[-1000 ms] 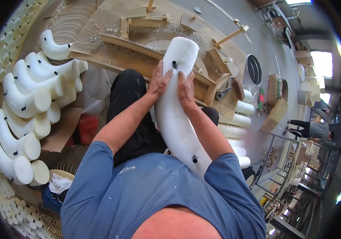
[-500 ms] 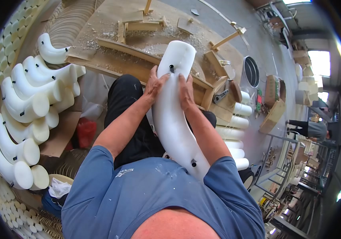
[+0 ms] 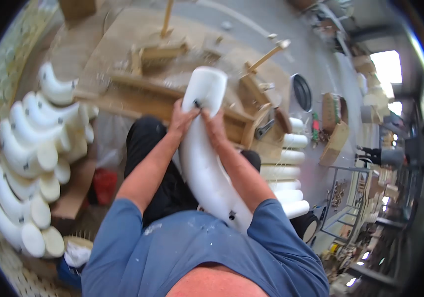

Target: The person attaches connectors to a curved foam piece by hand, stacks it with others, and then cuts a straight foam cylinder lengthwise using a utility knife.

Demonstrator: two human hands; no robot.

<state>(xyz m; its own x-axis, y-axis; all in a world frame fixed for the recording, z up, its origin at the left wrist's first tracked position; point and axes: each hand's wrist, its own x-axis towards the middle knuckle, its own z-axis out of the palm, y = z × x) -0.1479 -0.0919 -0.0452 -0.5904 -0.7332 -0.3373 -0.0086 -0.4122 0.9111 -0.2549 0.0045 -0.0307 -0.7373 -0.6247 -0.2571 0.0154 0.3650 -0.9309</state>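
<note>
The left hand [image 3: 181, 120] and the right hand [image 3: 215, 127] hold the white tube [image 3: 204, 163] between them, palms on its two sides and thumbs on the top face. Compared with half a second ago, the thumbs have come closer together and now sit right at the upper black plug [image 3: 196, 104], where before they lay a little below it. The whole view has also shifted and blurred, so the tube's top end now shows lower and farther left. The tube is smooth, thick and gently curved, with a blunt, rounded upper end; a second black plug [image 3: 232, 216] sits in its lower part. It runs from just before the bench [image 3: 115, 47] back between the black trousers [image 3: 147, 143] toward the blue shirt [image 3: 187, 252], its lower end beside the right upper arm. Strips of wood [image 3: 145, 88] lie along the bench past the hands. Curved white pieces [image 3: 29, 143] with dark plugs are stacked to the left, near a red bag [image 3: 104, 185]. Straight white rolls [image 3: 287, 157] lie in a row on the right, and beyond them stands a cardboard box [image 3: 334, 112].
</note>
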